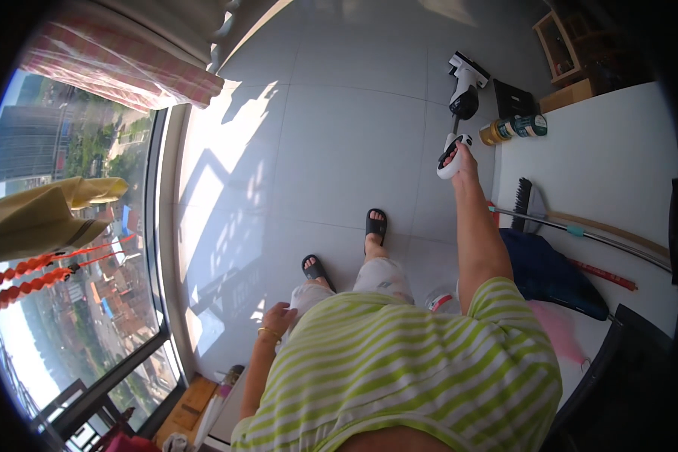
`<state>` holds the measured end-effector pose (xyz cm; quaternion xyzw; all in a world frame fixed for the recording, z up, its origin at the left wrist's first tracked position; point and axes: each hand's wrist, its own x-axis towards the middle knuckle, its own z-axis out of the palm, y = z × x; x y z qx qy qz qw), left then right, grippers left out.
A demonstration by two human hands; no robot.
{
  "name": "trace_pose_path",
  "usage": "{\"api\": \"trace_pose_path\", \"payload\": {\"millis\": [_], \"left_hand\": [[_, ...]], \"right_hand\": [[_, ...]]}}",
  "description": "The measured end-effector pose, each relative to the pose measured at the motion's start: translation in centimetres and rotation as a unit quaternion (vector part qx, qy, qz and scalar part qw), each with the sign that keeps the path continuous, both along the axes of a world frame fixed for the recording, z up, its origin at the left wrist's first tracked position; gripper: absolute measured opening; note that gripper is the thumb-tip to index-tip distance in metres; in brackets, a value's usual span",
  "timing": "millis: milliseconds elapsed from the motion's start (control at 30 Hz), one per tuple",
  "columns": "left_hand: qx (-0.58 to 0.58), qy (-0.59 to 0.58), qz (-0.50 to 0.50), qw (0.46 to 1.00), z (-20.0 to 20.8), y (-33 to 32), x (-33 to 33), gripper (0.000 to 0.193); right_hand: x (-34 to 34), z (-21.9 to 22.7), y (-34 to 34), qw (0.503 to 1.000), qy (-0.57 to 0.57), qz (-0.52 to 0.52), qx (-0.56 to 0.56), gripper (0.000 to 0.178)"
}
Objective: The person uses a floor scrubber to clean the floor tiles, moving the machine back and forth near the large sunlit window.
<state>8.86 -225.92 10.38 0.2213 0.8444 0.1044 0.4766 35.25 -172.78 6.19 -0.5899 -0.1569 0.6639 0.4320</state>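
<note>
My right hand [459,154] is stretched out ahead and shut on the white handle [450,154] of an upright floor cleaner. Its black and white body [465,90] stands on the pale tiled floor [339,128] beyond my hand. My left hand [279,320] hangs by my left thigh with loosely curled fingers, holding nothing, a gold bangle on the wrist. My feet in black slippers [375,224] stand on the tiles below the cleaner.
A tin with a green label [514,128] lies beside a white wall surface [603,166]. A black brush [522,197], long poles [580,232] and a dark blue dustpan [550,275] lean there. A large window [68,248] fills the left, with a pink checked curtain [120,64] above.
</note>
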Motion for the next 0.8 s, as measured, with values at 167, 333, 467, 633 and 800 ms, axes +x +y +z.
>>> {"api": "trace_pose_path", "payload": {"millis": [167,333,467,633,800], "left_hand": [[0.011,-0.028,0.015,0.999,-4.7,-6.9,-3.5,0.046],[0.044,-0.050,-0.036,0.997,-5.4,-9.5,-7.0,0.043],[0.040,-0.027,-0.151,0.987,-7.0,-11.6,-10.2,0.043],[-0.013,0.011,-0.286,0.958,-7.0,-11.5,-12.3,0.045],[0.043,-0.015,-0.185,0.982,-8.8,-10.9,-14.2,0.042]], "right_hand": [[-0.2,-0.2,-8.5,0.999,-0.001,0.042,0.006,0.024],[0.5,0.6,-22.7,0.998,-0.033,0.057,-0.002,0.021],[0.9,3.5,-35.2,0.995,-0.030,0.078,-0.062,0.021],[3.3,10.3,-47.9,0.990,-0.009,0.084,-0.113,0.016],[6.2,20.9,-53.6,0.971,-0.049,0.127,-0.196,0.014]]}}
